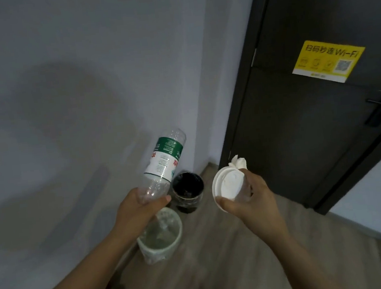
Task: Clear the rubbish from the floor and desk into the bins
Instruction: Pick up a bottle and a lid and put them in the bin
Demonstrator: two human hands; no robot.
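A clear plastic bottle (163, 163) is gripped in the curled fingers of the left hand (142, 208) above the near pale bin (149, 252), while a lidded cup (227, 187) and tissue (239, 161) are held by the right hand (249, 199), right of the black bin (188, 191).

dim indoor | soft wall (82, 61) shadows | wide-angle edge bending

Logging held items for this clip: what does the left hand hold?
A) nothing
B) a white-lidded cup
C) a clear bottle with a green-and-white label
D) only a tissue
C: the left hand grips the clear bottle; the white-lidded cup is in the right hand.
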